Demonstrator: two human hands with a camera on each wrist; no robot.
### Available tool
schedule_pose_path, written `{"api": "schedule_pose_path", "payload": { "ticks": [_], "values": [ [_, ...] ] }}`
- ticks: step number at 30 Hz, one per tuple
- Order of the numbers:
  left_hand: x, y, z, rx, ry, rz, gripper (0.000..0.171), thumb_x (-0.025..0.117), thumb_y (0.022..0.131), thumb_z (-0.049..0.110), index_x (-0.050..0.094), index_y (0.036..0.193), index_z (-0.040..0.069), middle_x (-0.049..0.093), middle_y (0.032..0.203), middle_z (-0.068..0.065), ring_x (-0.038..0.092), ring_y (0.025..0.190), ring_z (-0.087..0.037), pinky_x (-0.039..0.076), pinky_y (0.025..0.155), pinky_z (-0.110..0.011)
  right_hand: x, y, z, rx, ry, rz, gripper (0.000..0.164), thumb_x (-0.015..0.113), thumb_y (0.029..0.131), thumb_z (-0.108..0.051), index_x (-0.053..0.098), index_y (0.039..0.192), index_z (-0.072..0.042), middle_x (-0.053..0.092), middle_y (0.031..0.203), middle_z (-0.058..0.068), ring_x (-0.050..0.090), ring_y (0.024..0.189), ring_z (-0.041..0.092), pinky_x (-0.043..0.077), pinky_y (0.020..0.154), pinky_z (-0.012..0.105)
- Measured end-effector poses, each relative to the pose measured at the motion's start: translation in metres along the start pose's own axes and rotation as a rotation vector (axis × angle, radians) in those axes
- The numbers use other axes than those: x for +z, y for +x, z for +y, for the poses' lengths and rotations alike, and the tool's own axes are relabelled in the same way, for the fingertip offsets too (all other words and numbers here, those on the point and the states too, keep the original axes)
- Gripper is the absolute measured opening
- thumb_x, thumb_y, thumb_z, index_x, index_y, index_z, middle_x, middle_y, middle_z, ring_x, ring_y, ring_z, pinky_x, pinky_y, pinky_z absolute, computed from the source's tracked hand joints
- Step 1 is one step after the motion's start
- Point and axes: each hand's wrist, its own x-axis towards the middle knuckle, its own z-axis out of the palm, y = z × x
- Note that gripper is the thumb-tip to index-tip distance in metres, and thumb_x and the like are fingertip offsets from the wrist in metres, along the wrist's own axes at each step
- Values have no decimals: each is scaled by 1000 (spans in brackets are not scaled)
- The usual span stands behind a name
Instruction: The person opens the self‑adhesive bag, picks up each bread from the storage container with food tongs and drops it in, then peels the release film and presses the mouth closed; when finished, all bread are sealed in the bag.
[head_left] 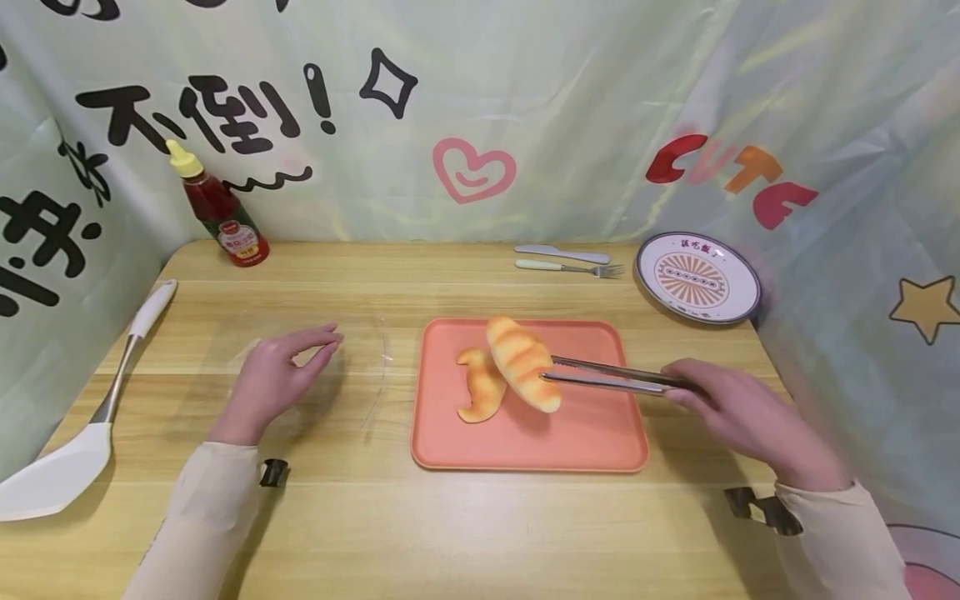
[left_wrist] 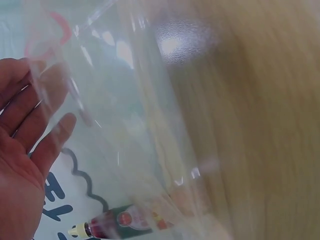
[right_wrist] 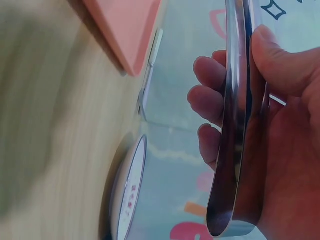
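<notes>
In the head view, my right hand (head_left: 731, 408) grips metal tongs (head_left: 607, 375). The tong ends hold a golden bread roll (head_left: 522, 364) with darker stripes, tilted over a pink tray (head_left: 588, 442). Behind the roll, partly covered by it, a curved croissant (head_left: 482, 387) lies on the tray. The right wrist view shows the thumb and curled fingers around the tongs (right_wrist: 237, 120). My left hand (head_left: 277, 375) has its thumb and finger tips close together at a clear plastic bag (head_left: 384, 358). In the left wrist view, the film (left_wrist: 130, 100) passes in front of the fingertips.
A white-bladed spatula (head_left: 67, 471) lies along the left edge, and a red sauce bottle (head_left: 228, 217) stands at the back left. Toward the back right are a knife (head_left: 562, 252), a fork (head_left: 570, 267) and a round plate (head_left: 697, 279). Printed cloth (head_left: 570, 108) encloses the table.
</notes>
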Motion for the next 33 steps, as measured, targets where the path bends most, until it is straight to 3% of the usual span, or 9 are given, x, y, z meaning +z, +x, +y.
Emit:
{"api": "schedule_pose_path", "payload": {
  "ticks": [6, 15, 25, 33],
  "values": [
    [-1, 1, 1, 12, 3, 2, 18, 76, 84, 2, 76, 103, 5, 71, 111, -13, 70, 95, -33, 54, 80, -51, 0, 14, -5, -49, -3, -7, 12, 70, 93, -19, 66, 104, -19, 55, 82, -16, 48, 68, 6, 41, 59, 31],
    [0, 1, 4, 26, 7, 11, 18, 76, 84, 0, 76, 101, 4, 71, 111, -13, 69, 96, -34, 54, 82, -53, 3, 33, -14, -51, 21, -44, 16, 71, 92, -20, 67, 107, -15, 65, 93, -9, 59, 78, 11, 49, 69, 41],
    [1, 0, 5, 31, -5, 31, 16, 76, 84, 0, 77, 100, 4, 71, 110, -14, 69, 94, -36, 53, 80, -54, 12, 50, -23, -193, 6, 1, 19, 75, 88, -17, 66, 104, -14, 60, 87, -9, 54, 73, 10, 49, 67, 37],
    [2, 0, 3, 38, -9, 29, 17, 75, 84, -1, 77, 101, 4, 71, 110, -13, 70, 94, -35, 54, 79, -53, 18, 65, -35, -228, 3, -46, 16, 73, 90, -17, 66, 103, -13, 59, 82, -10, 52, 69, 11, 48, 64, 37]
  ]
}}
